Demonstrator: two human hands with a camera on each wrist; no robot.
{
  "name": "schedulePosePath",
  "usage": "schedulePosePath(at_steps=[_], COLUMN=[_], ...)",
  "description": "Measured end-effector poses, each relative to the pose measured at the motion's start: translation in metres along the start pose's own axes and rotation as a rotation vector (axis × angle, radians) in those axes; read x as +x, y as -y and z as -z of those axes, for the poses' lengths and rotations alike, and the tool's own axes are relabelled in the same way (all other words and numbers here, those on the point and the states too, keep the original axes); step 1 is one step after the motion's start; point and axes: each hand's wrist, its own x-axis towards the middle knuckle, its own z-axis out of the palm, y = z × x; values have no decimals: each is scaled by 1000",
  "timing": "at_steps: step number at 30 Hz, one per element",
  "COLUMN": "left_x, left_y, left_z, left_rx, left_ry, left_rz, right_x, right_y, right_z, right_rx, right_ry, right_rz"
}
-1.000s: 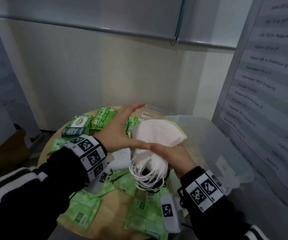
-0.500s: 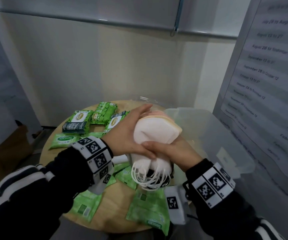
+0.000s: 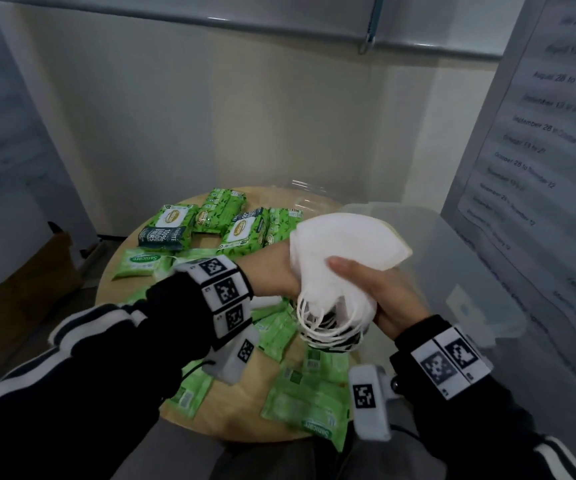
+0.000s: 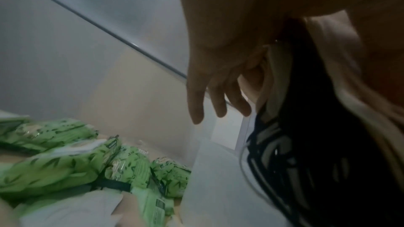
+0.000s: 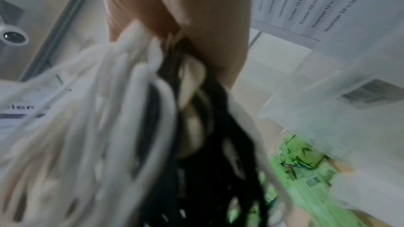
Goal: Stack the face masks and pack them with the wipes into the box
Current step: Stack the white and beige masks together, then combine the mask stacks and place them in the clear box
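Our right hand (image 3: pixel 381 296) grips the stack of white folded face masks (image 3: pixel 345 237), and our left hand (image 3: pixel 272 268) lies straight-fingered beside it. The dangling ear loops (image 3: pixel 317 329) could snag the clear plastic box (image 3: pixel 487 271) rim.

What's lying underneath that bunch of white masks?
Flat green wipe packets on the round table. The masks, left hand and right hand hide whatever lies directly below.

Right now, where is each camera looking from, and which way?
Head: on the head, facing down at the table; shows both sleeves, left hand and right hand on the mask stack.
Left wrist: looks along the left fingers toward wall and wipes.
Right wrist: looks along the right hand at ear loops; box beside.
Shared: the mask stack.
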Motion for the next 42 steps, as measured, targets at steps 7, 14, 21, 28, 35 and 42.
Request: schedulePosePath(at_steps=[7,14,21,28,35,42], left_x=[-11,-26,4,26,10,8], left_y=[32,99,159,195,165,153], left_z=[-9,36,10,-2,48,82], left_rx=[-231,-179,355,572,-3,-270], left_ry=[22,-326,-308,-260,-546,-709], left_rz=[141,431,604,586,520,483], right_x=[4,13,28,41,49,51], right_y=[-23,-31,-59,-78,-82,-90], right_z=[1,17,16,22,21,18], right_rx=[36,47,-49,-125,-95,-73], right_ry=[-223,-298,-339,-375,-383,-392], right_rz=[-59,-91,-179,-231,-254,-250])
